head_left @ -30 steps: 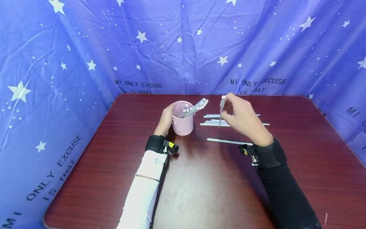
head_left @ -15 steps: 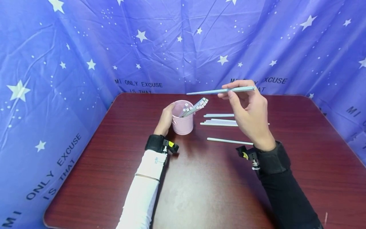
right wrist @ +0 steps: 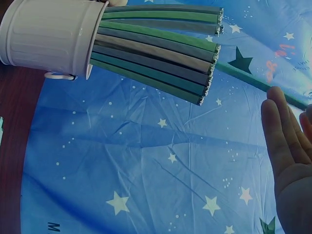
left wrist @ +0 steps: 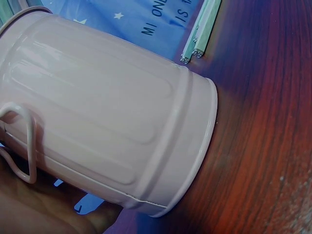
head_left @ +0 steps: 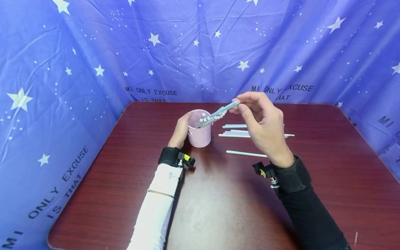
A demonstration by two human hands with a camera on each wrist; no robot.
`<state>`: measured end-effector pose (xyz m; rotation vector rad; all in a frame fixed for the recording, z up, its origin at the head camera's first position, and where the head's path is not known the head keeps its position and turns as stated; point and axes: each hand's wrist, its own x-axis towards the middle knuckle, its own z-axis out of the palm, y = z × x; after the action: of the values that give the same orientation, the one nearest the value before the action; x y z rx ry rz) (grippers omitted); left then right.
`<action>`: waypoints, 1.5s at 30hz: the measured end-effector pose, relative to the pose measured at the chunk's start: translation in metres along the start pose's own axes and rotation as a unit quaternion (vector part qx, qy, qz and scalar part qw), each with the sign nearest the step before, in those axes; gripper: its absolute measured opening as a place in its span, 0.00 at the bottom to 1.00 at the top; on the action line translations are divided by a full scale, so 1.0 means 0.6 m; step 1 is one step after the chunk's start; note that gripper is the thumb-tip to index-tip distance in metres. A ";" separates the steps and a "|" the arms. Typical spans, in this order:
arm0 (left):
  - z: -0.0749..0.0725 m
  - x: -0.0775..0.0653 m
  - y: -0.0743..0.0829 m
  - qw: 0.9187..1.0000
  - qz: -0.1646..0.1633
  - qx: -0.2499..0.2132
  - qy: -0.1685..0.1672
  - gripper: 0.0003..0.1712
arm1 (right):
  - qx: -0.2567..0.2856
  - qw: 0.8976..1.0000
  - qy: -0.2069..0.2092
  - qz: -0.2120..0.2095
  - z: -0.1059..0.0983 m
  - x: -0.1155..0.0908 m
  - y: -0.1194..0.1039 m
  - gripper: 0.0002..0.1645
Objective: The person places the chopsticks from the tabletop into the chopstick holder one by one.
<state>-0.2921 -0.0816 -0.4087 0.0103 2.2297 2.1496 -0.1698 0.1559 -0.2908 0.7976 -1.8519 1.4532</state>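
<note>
My left hand (head_left: 179,132) holds a small pink metal bucket (head_left: 200,139) by its left side, thumb at the rim. In the left wrist view the bucket wall (left wrist: 97,92) fills much of the frame, with part of the hand below its handle. Several pastel chopsticks (right wrist: 161,44) lean out of the bucket to the right, square ends up. Between thumb and fingers, my right hand (head_left: 265,126) pinches one blue-green chopstick (head_left: 230,105). It slants down towards the bucket along the bundle; its lower end is hidden among the others.
Several loose chopsticks (head_left: 234,134) lie on the dark red wooden table (head_left: 131,194), right of the bucket and partly behind my right hand. A single chopstick (head_left: 245,153) lies nearer. A blue starry cloth (head_left: 175,59) hangs behind the table.
My right hand has lifted the chopstick, turned it from upright to nearly level, then brought it left and down to the bucket. The left hand and bucket stay put.
</note>
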 end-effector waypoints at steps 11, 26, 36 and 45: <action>0.001 0.001 0.002 1.000 -0.002 -0.003 -0.004 0.34 | -0.139 0.987 -0.033 0.077 -0.010 -0.004 0.030 0.11; 0.001 -0.001 -0.001 1.000 0.000 0.001 -0.007 0.33 | -0.275 0.847 -0.374 0.259 -0.010 -0.035 0.118 0.17; 0.002 0.000 0.000 1.000 0.000 0.005 -0.002 0.34 | -0.313 0.757 -0.493 0.294 0.005 -0.057 0.149 0.14; 0.001 0.001 -0.001 1.000 -0.003 0.016 -0.002 0.34 | -0.369 0.742 -0.484 0.280 0.009 -0.068 0.160 0.06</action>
<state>-0.2924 -0.0809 -0.4095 0.0104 2.2587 2.1094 -0.2211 0.1731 -0.3800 0.6130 -3.3622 0.3246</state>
